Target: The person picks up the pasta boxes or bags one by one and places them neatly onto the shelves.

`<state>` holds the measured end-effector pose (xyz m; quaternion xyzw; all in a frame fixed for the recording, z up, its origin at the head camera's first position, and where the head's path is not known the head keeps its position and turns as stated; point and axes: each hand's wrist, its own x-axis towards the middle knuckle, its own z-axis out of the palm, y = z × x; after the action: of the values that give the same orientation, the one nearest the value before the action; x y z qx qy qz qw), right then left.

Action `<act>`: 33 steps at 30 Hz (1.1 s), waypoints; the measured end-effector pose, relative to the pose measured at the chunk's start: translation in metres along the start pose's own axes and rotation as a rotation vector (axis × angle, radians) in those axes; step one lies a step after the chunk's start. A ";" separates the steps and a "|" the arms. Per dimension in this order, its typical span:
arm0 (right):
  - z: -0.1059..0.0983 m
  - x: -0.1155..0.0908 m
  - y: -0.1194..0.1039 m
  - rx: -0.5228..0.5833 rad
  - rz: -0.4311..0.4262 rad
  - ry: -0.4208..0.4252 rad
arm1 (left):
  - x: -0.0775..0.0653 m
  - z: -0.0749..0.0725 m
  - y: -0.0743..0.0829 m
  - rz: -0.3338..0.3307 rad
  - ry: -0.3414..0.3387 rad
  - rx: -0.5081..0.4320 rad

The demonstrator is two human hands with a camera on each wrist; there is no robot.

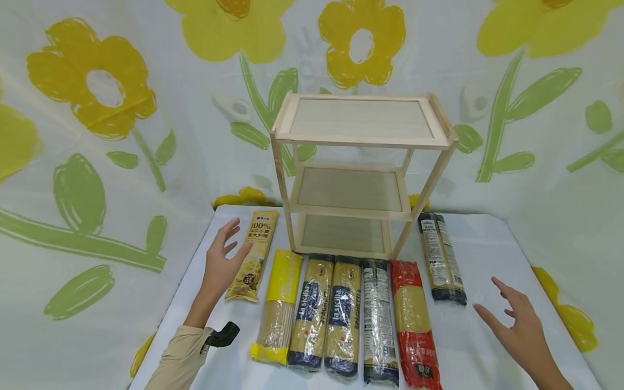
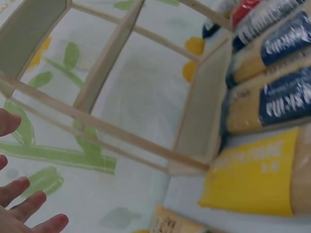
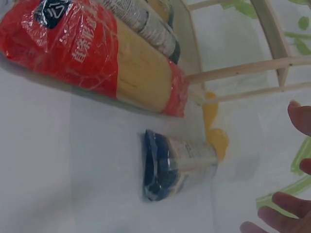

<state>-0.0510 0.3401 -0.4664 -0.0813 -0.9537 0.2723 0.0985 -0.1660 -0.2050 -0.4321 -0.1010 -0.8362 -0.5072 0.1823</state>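
My left hand (image 1: 225, 266) hovers with spread fingers near a yellow pasta pack (image 1: 259, 238) left of the rack, holding nothing. On the right, my right hand (image 1: 521, 319) is raised, thumb and fingers apart and nothing in it; the closest item is a dark-ended spaghetti pack (image 1: 441, 257). A row of packs lies before the rack: a yellow-and-clear pasta pack (image 1: 280, 309), two blue-labelled spaghetti packs (image 1: 309, 314) (image 1: 343, 317), one with its printed back up (image 1: 379, 319), and a red-ended noodle pack (image 1: 415, 322). Both wrist views show fingers at the frame edge.
A three-tier wooden rack (image 1: 358, 140) stands at the back of the white table (image 1: 473, 357), its shelves bare. Behind and beside it hangs a flower-printed cloth (image 1: 190, 108). A black device (image 1: 223, 335) sits on the left wrist at the beige sleeve (image 1: 182, 352).
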 end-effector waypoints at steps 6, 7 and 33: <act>0.013 0.004 -0.005 0.029 -0.029 0.027 | 0.018 0.011 0.033 -0.003 -0.025 -0.161; 0.015 0.004 -0.006 0.036 -0.039 0.033 | 0.021 0.012 0.037 -0.004 -0.030 -0.173; 0.090 0.067 0.018 0.072 0.195 -0.011 | 0.097 0.048 0.075 -0.026 -0.075 -0.450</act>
<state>-0.1345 0.3242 -0.5411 -0.1685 -0.9314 0.3152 0.0691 -0.2377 -0.1297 -0.3518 -0.1470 -0.7094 -0.6792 0.1173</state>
